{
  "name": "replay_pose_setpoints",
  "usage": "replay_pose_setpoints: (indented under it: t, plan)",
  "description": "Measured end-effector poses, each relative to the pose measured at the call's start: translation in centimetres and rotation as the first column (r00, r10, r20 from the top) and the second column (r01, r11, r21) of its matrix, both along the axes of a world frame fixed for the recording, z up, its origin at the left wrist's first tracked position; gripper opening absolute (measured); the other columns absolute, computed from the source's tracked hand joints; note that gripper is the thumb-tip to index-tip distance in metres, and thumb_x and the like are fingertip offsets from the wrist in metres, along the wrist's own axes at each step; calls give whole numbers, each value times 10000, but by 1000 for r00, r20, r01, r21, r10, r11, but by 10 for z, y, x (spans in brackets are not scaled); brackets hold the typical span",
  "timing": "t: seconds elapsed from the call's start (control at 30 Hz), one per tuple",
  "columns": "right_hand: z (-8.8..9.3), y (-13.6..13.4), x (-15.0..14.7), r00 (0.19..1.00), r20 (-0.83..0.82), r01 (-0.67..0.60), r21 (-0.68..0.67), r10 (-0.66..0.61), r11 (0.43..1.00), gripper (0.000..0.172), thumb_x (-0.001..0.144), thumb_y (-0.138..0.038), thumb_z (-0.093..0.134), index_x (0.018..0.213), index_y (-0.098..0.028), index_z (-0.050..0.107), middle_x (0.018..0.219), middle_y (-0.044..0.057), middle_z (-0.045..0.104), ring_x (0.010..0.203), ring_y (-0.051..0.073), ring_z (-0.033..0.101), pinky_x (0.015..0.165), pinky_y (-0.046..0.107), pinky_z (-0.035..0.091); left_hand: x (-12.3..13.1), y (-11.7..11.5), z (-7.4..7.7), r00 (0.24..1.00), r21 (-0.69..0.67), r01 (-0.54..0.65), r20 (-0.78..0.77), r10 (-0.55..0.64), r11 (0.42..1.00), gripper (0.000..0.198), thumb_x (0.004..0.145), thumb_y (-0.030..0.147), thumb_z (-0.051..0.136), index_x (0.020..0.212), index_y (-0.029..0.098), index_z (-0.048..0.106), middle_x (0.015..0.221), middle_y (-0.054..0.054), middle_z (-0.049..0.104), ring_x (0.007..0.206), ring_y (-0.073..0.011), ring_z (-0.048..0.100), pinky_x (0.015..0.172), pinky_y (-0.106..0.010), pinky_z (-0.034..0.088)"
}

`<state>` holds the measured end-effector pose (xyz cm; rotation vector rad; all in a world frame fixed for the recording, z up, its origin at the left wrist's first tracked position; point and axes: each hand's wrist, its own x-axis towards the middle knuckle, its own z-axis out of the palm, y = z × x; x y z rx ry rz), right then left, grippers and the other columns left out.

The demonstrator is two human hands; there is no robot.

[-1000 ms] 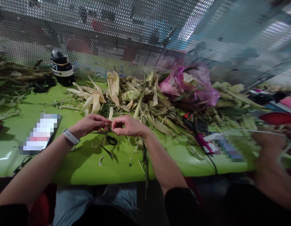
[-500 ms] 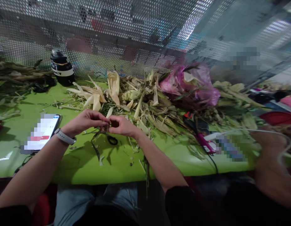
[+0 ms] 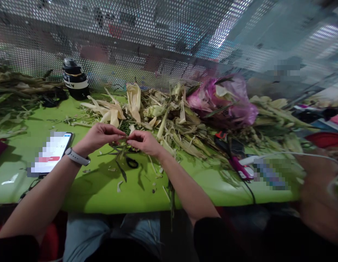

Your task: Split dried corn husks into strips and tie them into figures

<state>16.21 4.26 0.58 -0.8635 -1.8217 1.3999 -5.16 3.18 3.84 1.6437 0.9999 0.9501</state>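
Observation:
My left hand (image 3: 103, 136) and my right hand (image 3: 144, 142) meet fingertip to fingertip above the green table (image 3: 103, 200). Both are pinched on something small, too small to make out. Below them hang thin dark green strips (image 3: 121, 170), beside the black loop of a tool handle (image 3: 132, 163) lying on the table. Just behind my hands are pale dried husks (image 3: 111, 112) and a large heap of corn husks (image 3: 185, 134).
A black bottle (image 3: 76, 82) stands at the back left. A lit phone (image 3: 55, 151) lies left of my arm. Right of the heap are a pink plastic bag (image 3: 226, 98), a magenta device (image 3: 241, 169) with cables, and another person's arm (image 3: 319, 182).
My fingers have shifted slightly at their meeting point, and the hanging strip has swung to the right. The whole view has moved a little.

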Motion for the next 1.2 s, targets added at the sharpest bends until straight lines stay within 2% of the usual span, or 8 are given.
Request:
replay_pose_setpoints:
  t: [0.13, 0.3, 0.4, 0.53, 0.67, 0.83, 1.07, 1.2]
  plan:
    - [1, 0, 0, 996, -2, 88, 21, -87, 996, 237, 707, -344, 711, 786, -152, 599, 599, -47, 530, 508, 82, 475, 497, 216, 376, 1, -2, -5, 967, 348, -62, -211, 143, 935, 231, 780, 314, 702, 925, 155, 786, 781, -68, 765, 625, -155, 673, 577, -232, 519]
    - [1, -1, -3, 998, 11, 70, -13, -69, 997, 142, 737, -286, 643, 763, -158, 588, 598, -41, 556, 503, 85, 511, 506, 219, 424, 12, -5, -22, 893, 745, 14, -310, 328, 667, 315, 875, 267, 609, 1165, 193, 706, 956, -76, 770, 757, -168, 708, 699, -261, 539]
    - [2, 1, -3, 996, -24, 83, -117, -86, 990, 150, 766, -296, 607, 818, -161, 569, 573, -45, 574, 479, 91, 539, 494, 216, 443, 16, -5, -30, 896, 852, 51, -270, 354, 521, 251, 893, 222, 587, 1104, 199, 721, 946, -64, 771, 780, -149, 705, 730, -245, 532]
    - [3, 3, -4, 984, -128, 92, -208, -120, 974, 367, 759, -287, 620, 1093, -187, 507, 578, -85, 596, 431, 82, 527, 455, 197, 445, 16, -5, -33, 891, 902, 64, -244, 382, 426, 233, 894, 194, 594, 1097, 183, 708, 916, -64, 772, 743, -135, 694, 708, -236, 510]
    - [1, 2, -4, 987, -160, -40, -211, 5, 977, 357, 793, -313, 606, 1114, -166, 551, 548, -77, 587, 413, 73, 508, 426, 180, 412, 16, -4, -34, 884, 910, 67, -244, 398, 409, 245, 891, 198, 608, 1118, 188, 698, 890, -59, 771, 712, -129, 684, 676, -237, 487]
    - [-6, 5, -4, 968, -250, -25, -224, -33, 974, 308, 786, -366, 657, 1006, -161, 592, 556, -77, 565, 422, 55, 489, 428, 171, 407, 18, -3, -33, 905, 919, 30, -192, 379, 394, 239, 882, 192, 626, 1110, 180, 699, 857, -50, 768, 662, -114, 660, 645, -229, 465]
    - [-7, 8, -4, 970, -244, -47, -225, -9, 973, 452, 686, -466, 776, 971, -163, 598, 579, -73, 577, 457, 51, 496, 444, 169, 410, 16, -5, -31, 866, 905, 50, -250, 433, 423, 290, 907, 228, 588, 1179, 233, 686, 859, -31, 770, 667, -122, 651, 691, -266, 421]
    - [-6, 7, -6, 974, -225, -13, -232, -41, 973, 459, 666, -489, 782, 944, -169, 605, 584, -67, 591, 452, 48, 493, 436, 169, 387, 15, -8, -29, 830, 876, 22, -285, 480, 482, 296, 919, 275, 566, 1186, 280, 693, 814, -19, 769, 645, -135, 635, 796, -313, 405]
